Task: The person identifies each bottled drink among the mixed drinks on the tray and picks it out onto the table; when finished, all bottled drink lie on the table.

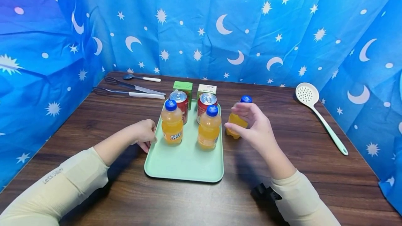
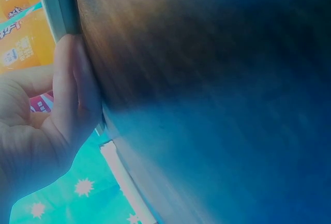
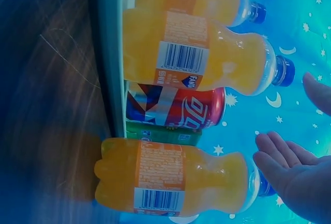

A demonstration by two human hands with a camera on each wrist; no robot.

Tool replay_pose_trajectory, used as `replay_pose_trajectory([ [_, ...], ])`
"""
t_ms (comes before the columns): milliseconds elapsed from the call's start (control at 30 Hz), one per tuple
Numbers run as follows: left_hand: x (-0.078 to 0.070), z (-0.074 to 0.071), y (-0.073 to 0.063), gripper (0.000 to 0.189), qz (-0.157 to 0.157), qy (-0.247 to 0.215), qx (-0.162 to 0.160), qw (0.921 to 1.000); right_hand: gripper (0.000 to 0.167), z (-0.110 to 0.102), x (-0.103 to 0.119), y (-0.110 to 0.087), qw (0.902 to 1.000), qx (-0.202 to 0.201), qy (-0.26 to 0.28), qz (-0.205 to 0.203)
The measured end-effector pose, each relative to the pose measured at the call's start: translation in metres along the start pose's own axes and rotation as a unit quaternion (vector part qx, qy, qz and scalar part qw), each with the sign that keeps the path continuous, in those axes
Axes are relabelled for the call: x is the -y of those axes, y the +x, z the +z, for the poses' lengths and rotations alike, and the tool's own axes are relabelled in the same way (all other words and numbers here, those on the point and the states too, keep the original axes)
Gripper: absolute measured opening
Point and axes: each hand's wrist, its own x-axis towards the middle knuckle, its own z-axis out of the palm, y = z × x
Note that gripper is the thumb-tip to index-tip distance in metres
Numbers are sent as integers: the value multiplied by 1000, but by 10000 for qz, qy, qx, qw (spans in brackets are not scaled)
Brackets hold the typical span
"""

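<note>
My left hand [image 1: 145, 134] grips the left rim of a pale green tray [image 1: 185, 165]. On the tray stand two orange soda bottles with blue caps, a left bottle [image 1: 172, 128] and a right bottle [image 1: 208, 132]. Behind them are two red soda cans [image 1: 207, 101] and two small boxes, one green [image 1: 183, 85] and one cream-topped [image 1: 207, 88]. A third orange soda bottle [image 3: 160, 177] stands upright on the table, just right of the tray. Beside its upper part is my right hand [image 1: 255, 125], fingers extended and thumb spread apart, with nothing in its grasp.
At the back left lie a dark spoon with a white handle [image 1: 151, 79] and tongs [image 1: 147, 95]. A skimmer [image 1: 307, 94] with a pale green handle lies at the right of the wooden table [image 1: 119, 191]. Blue curtains [image 1: 188, 20] enclose the back and sides.
</note>
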Motion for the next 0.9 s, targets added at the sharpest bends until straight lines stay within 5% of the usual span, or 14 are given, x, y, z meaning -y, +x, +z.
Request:
replay_pose_trajectory([
  [900, -1, 0, 1, 17, -13, -21, 15, 10000, 62, 18, -11, -1, 9977, 523, -222, 378],
])
